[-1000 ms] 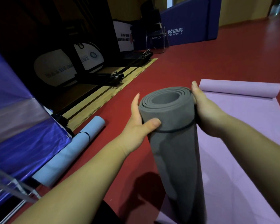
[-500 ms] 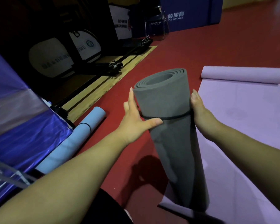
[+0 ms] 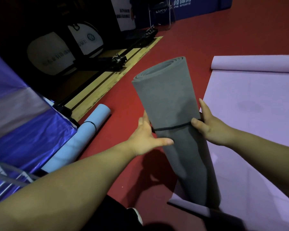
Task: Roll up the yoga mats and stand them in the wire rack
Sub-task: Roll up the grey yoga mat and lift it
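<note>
Red gym floor [image 3: 198,40] all round, dim light. Grey mat [image 3: 167,97] is rolled up and standing on end, tipped a bit to the left, bottom end on the near corner of the purple mat [image 3: 257,130], which lies flat with its far end curled. Black band [image 3: 172,127] goes round the grey roll about halfway up. Left hand [image 3: 145,139] is flat on the roll's left side, fingers straight, thumb laid across the front just under the band. Right hand [image 3: 212,129] grips the right side, bent thumb on the band, fingers going behind. Blue mat [image 3: 83,135], rolled and banded, lies on the floor to the left, well apart.
</note>
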The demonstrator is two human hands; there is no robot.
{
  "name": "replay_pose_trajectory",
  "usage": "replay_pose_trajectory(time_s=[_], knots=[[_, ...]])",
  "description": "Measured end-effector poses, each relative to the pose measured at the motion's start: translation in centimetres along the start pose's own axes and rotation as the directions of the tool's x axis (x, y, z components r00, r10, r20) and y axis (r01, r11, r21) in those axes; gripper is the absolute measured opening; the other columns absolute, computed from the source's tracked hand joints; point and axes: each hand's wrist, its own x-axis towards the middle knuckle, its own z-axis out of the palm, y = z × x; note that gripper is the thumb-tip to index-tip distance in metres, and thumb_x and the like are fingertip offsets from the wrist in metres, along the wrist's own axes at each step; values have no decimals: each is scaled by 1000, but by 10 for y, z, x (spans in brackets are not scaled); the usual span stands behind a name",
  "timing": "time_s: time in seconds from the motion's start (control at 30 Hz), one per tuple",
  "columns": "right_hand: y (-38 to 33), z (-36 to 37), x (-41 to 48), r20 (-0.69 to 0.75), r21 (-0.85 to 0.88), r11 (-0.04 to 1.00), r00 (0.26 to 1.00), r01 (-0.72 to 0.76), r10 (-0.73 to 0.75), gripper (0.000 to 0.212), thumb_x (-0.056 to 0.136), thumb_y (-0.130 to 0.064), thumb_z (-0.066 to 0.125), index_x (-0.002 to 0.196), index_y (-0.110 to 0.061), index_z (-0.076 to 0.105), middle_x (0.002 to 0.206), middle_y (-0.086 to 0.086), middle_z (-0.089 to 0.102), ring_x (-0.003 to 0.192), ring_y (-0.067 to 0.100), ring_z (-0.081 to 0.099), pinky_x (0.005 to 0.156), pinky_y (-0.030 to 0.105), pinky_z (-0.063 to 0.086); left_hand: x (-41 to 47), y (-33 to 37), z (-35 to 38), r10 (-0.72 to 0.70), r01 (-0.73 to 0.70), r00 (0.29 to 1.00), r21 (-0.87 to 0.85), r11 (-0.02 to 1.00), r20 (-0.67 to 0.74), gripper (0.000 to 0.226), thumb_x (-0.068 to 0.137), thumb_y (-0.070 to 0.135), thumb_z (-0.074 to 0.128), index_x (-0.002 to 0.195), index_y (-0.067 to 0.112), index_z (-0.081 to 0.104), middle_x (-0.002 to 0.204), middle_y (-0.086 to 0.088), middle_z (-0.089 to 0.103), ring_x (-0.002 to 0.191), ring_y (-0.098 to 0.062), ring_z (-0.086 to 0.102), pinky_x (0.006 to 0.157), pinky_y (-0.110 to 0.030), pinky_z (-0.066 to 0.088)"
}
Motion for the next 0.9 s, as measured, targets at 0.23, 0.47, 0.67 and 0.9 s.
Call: replay_pose_trajectory(time_s=[0.23,0.47,0.67,0.9], knots=[[28,7,-9,82,-43,998,995,-45,48,143,58,-84,62,156,-28,-26,143,-21,40,129,6,44,102,23,31,-10,-23,33,-31,30,994,16,999,101,141,45,74,81,158,32,8,151,11,25,136,-11,25,115,-30,28],[47,15,-11,63,-54,995,994,-86,89,141,64,-57,76,153,-31,-31,136,-21,44,123,6,47,101,22,33,-2,-36,57,-103,98,995,-232,968,-12,138,43,62,97,151,53,12,146,6,43,132,-23,53,103,-49,51],[55,20,10,-110,17,994,988,-109,110,141,66,-59,80,155,-32,-27,138,-18,47,125,7,48,101,24,35,27,-26,70,-93,94,995,-284,954,17,155,51,42,99,145,64,-22,138,12,58,120,-9,64,102,-43,54],[80,23,48,-216,-2,996,973,-85,83,124,80,-48,78,159,-30,-16,156,-13,36,125,2,41,100,20,32,71,-54,94,3,17,997,-256,966,78,146,61,53,89,142,60,-32,153,16,45,135,-7,51,109,-41,47]])
